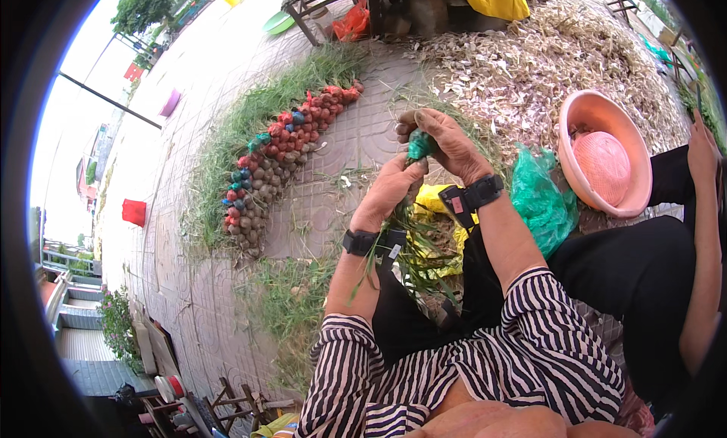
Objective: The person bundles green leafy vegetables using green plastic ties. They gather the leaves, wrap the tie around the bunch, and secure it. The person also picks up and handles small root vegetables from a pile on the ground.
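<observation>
Between my hands is a small root ball wrapped in green plastic film, its long green leaves hanging below toward my lap. My left hand grips the plant just under the wrapped ball. At the ball's upper right, the curled fingers of my right hand hold the film. Beneath my forearms, a yellow plastic bag lies spread with brown soil-like material on it. A crumpled green plastic bag lies beside my right forearm.
Several grass bundles lie in a curved row on the paving, their root ends partly wrapped in coloured film. A peach basin holds a pink mesh item. Dry husks are heaped beyond. Another person's arm is at right.
</observation>
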Demonstrator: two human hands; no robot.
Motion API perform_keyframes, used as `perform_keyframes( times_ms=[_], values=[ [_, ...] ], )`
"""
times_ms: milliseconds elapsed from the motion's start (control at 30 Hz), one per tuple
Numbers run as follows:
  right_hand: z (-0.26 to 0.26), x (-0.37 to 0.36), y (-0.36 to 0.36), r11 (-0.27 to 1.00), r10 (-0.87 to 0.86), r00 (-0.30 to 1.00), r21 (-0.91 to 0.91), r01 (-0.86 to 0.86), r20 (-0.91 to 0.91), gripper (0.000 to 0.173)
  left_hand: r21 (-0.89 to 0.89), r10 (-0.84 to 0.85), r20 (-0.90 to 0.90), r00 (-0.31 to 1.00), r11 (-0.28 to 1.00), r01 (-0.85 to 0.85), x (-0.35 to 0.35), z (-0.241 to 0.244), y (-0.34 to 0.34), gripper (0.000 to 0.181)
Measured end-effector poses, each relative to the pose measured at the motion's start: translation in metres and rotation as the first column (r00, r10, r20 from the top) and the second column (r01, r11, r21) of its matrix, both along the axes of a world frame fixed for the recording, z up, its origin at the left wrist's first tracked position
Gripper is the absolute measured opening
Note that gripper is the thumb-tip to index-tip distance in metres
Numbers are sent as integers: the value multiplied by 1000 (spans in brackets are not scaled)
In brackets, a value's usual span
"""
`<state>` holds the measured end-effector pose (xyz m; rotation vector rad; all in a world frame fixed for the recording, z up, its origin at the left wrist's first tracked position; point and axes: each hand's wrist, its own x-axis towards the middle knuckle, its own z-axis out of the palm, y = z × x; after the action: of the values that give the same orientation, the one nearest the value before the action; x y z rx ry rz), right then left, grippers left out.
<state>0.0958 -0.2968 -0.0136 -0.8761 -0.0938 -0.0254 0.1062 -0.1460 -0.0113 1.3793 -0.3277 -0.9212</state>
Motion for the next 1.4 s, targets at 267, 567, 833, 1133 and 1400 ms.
perform_keyframes(
  times_ms=[267,567,833,1133,1400],
  values=[
    [4,-21,-12,782,83,984,-602,-163,-159,24,350,-228,450,863,935,65,-2,-6,10,33],
    [5,-50,-7,286,242,942,-911,-297,-231,36,487,-277,702,656,859,-158,-9,-15,7,39],
    [6,-53,-37,515,100,935,-786,-342,-341,21,323,-109,811,575,903,-283,-9,46,41,66],
    [9,-47,-45,807,-410,912,-459,372,18,17,-103,336,673,659,925,-366,-34,106,83,34],
    [1,-31,-9,468,-493,815,-696,545,306,23,-33,221,167,961,975,-219,-10,24,-4,45]
  ],
)
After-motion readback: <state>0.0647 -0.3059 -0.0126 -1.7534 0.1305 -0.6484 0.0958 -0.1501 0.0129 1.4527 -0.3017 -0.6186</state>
